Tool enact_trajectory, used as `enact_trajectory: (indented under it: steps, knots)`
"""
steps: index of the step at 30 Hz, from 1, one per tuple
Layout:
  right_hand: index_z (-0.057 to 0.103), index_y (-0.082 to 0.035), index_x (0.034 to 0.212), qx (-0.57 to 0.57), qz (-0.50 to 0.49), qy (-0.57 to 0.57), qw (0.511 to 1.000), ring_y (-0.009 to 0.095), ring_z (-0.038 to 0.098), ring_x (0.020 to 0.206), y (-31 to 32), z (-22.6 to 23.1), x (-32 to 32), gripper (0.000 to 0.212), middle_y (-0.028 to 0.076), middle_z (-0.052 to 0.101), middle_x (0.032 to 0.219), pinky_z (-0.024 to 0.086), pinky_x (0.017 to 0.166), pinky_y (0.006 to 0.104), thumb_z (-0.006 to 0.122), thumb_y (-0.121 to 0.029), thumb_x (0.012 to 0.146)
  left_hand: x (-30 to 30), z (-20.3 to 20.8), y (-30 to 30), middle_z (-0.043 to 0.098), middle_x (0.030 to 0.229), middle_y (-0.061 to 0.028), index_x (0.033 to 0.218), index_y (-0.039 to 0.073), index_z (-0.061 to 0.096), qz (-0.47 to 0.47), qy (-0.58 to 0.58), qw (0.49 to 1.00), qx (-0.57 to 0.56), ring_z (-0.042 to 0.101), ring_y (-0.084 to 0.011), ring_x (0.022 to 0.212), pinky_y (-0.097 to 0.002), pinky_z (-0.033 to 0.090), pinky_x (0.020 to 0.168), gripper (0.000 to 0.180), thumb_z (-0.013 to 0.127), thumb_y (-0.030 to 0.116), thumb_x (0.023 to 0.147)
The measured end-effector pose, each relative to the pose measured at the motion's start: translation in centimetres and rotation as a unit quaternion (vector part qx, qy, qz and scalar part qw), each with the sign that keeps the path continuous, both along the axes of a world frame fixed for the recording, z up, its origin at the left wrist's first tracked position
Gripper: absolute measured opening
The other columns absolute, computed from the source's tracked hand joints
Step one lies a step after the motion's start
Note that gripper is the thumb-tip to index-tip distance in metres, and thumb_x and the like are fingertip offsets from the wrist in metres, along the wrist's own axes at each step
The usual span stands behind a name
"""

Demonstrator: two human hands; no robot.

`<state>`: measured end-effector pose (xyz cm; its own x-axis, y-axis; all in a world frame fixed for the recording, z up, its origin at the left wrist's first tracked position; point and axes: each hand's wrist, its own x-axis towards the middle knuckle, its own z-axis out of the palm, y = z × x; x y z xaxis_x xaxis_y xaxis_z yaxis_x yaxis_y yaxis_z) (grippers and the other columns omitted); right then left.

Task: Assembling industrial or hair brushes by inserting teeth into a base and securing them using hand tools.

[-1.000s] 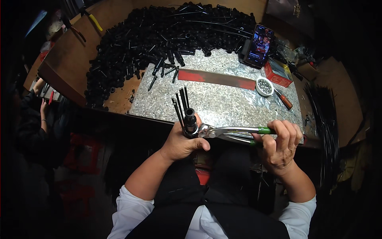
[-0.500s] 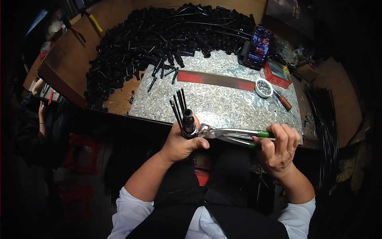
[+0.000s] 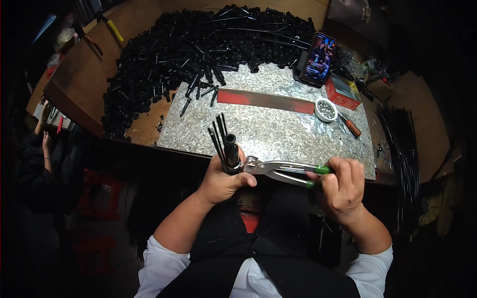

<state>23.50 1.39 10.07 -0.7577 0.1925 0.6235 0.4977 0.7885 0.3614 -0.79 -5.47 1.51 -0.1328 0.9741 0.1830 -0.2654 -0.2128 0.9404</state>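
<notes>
My left hand [image 3: 222,180] grips a black tube part [image 3: 231,150] together with a few thin black rods [image 3: 217,134] that stick up toward the bench. My right hand [image 3: 341,186] squeezes the green-tipped handles of metal pliers [image 3: 278,168]. The pliers' jaws meet the black tube at my left thumb. Both hands hover just in front of the near edge of the shiny metal-covered bench [image 3: 278,130].
A big heap of black tube parts [image 3: 198,47] fills the back left of the bench. A red-ended metal strip [image 3: 266,101], a small white bowl of bits [image 3: 325,110], a red box [image 3: 343,93], a screwdriver [image 3: 350,125] and a propped phone [image 3: 318,58] lie beyond. Another person's hand [image 3: 45,144] is far left.
Hands and pliers have shifted slightly; the grip on tube and handles stays the same.
</notes>
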Motion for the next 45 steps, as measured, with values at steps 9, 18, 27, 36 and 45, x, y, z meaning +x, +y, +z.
enact_trajectory:
  steps: [9,18,27,36,45]
  knots:
    - [0.05,-0.003,0.08,-0.465,0.103,-0.04,0.879,0.025,0.054,0.064,-0.6,0.1,2.2,0.035,0.011,0.053,0.075,0.043,0.056,0.0328,0.08,-0.013,0.066,0.7,0.2,-1.3,0.053,0.077,0.0008,0.086,0.005,0.054,-0.007,-0.052,0.997,0.062,0.053,-0.0072,0.065,-0.0217,0.043,0.056,0.057,0.09,0.028,0.049]
    - [0.044,0.002,0.11,-0.985,0.06,-0.083,0.141,0.02,0.065,0.064,-1.7,-2.4,4.1,0.038,0.012,0.064,0.081,0.054,0.058,0.0293,0.065,0.006,0.078,0.6,1.8,-1.0,0.067,0.083,-0.0085,0.094,0.001,0.067,-0.172,0.1,0.973,0.116,0.062,-0.0118,0.068,-0.024,0.047,0.059,0.057,0.086,0.033,0.051]
    - [0.046,-0.001,0.108,-0.44,0.087,0.045,0.893,0.03,0.058,0.073,-2.5,0.3,2.5,0.041,0.017,0.056,0.082,0.048,0.068,0.0365,0.071,-0.017,0.08,0.6,2.2,-0.7,0.064,0.083,-0.0041,0.098,-0.003,0.063,-0.037,0.022,0.993,0.106,0.059,-0.0107,0.072,-0.0249,0.047,0.067,0.05,0.087,0.017,0.059]
    - [0.053,0.0,0.089,-0.95,-0.012,-0.051,0.308,0.013,0.058,0.054,-1.9,1.0,3.8,0.029,0.01,0.06,0.068,0.045,0.05,0.0294,0.064,-0.027,0.089,0.2,3.1,-0.5,0.068,0.086,-0.0107,0.092,-0.002,0.067,-0.152,0.088,0.981,0.084,0.065,-0.0163,0.075,-0.0256,0.051,0.066,0.064,0.083,0.045,0.051]
    - [0.051,0.005,0.101,-0.404,0.099,-0.008,0.909,0.028,0.062,0.066,-0.5,-1.1,3.4,0.036,0.018,0.059,0.081,0.049,0.059,0.0352,0.069,-0.016,0.079,-0.3,3.4,0.1,0.063,0.092,-0.007,0.104,-0.003,0.061,-0.148,0.04,0.988,-0.026,0.06,-0.0123,0.083,-0.0248,0.048,0.072,0.077,0.089,0.036,0.044]
